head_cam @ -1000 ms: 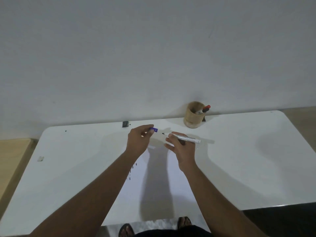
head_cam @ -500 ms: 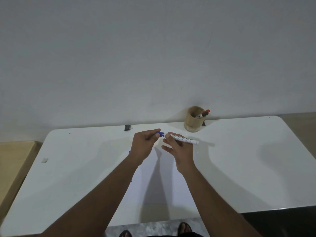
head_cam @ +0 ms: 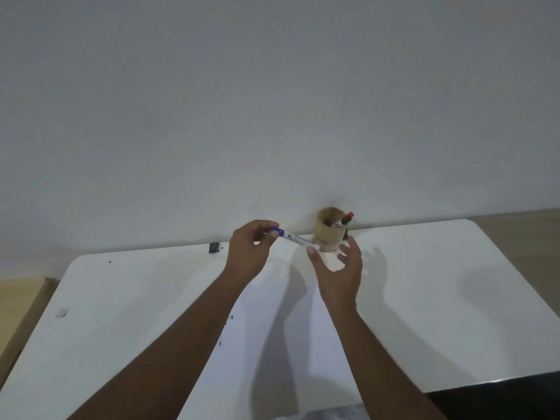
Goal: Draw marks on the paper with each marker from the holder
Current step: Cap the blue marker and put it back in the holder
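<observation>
Your left hand [head_cam: 248, 253] pinched the blue-capped white marker [head_cam: 295, 237] at its cap end, above the white table's [head_cam: 454, 298] far edge. Its long axis ran cap-left, tail down-right toward the round wooden holder [head_cam: 328, 234]. Your right hand [head_cam: 342, 274] was spread, grasping nothing.

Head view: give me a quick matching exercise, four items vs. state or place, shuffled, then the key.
Items:
1. left hand
2. right hand
3. red-capped marker
4. paper

States:
A. flat on the table, small dark marks near its left edge
B. open, fingers spread, holding nothing
C. standing in the wooden holder
D. pinching the blue-capped marker at its cap end

Pairs: 1-D, 2-B, 3-C, 4-A
</observation>
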